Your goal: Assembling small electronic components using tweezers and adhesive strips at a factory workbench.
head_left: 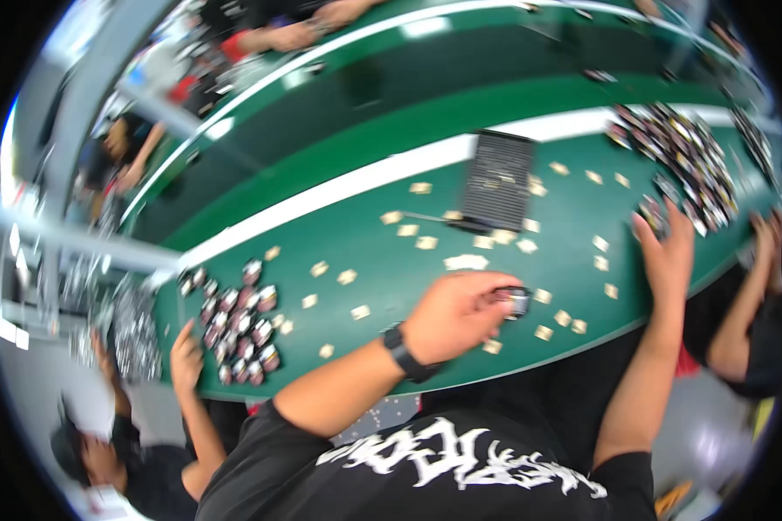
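Observation:
My left hand [459,314] is closed around a small round dark part [519,301] with a silvery face, held above the near part of the green table [382,339]. A black watch band [406,354] is on that wrist. At the right, my right hand [669,247] has its thumb and fingers about another small dark part [652,217], beside a large heap of similar parts [691,161]. Blur hides how firmly its fingers press. Small pale squares [426,243] lie scattered over the table between and beyond my hands.
A black ribbed tray [498,182] lies beyond my left hand. Several dark round parts [239,321] are grouped at the left, where a co-worker's hand [185,358] reaches in. Another person's hand [765,239] is at the right edge. A white strip [321,200] borders the far side.

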{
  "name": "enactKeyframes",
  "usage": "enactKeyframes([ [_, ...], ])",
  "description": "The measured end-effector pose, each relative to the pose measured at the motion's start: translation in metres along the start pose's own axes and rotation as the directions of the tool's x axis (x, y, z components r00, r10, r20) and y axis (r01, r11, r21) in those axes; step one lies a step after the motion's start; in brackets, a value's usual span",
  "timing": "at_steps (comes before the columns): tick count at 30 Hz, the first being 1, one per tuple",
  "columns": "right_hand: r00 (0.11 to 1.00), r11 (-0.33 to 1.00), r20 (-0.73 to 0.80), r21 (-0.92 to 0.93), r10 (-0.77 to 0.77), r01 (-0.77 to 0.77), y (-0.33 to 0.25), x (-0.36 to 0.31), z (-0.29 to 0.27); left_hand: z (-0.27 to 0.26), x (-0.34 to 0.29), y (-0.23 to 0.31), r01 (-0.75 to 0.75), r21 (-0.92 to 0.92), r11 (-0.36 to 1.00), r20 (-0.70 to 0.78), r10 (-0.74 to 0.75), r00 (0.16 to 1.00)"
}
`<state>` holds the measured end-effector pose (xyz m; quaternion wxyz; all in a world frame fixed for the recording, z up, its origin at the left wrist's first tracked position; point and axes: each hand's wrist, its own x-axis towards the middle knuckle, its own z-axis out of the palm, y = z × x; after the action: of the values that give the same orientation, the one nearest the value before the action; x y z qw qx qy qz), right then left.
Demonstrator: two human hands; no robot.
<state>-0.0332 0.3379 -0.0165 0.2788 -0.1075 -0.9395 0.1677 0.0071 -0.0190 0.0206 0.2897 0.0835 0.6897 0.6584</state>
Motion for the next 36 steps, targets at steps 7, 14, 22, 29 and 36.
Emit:
enactKeyframes([
  [7, 0.981, 0.991, 0.154, 0.036, 0.121, -0.128, 0.037, 0.007, 0.011, -0.095, -0.094, -0.009, -0.077, 0.462, 0.883, -0.584, 0.368, 0.724],
  [14, 0.893, 0.862, 0.402, 0.36, 0.202, -0.356, 0.073, 0.014, 0.017, -0.174, -0.201, -0.034, 0.436, 0.496, 0.751, -0.865, 0.384, 0.322],
  [22, 0.963, 0.859, 0.172, 0.438, 0.209, -0.265, 0.017, -0.021, -0.013, -0.181, -0.184, -0.029, 0.696, 0.669, 0.259, -0.627, 0.7, 0.341],
  [29, 0.872, 0.67, 0.319, 0.742, -0.372, 0.014, -0.126, -0.057, -0.069, -0.034, -0.053, 0.011, -0.162, -0.053, 0.985, -0.248, 0.145, 0.958],
  [36, 0.817, 0.617, 0.352, 0.787, -0.456, 0.005, -0.124, -0.078, -0.049, 0.007, 0.003, 0.0, 0.049, -0.275, 0.96, 0.224, 0.014, 0.974],
])
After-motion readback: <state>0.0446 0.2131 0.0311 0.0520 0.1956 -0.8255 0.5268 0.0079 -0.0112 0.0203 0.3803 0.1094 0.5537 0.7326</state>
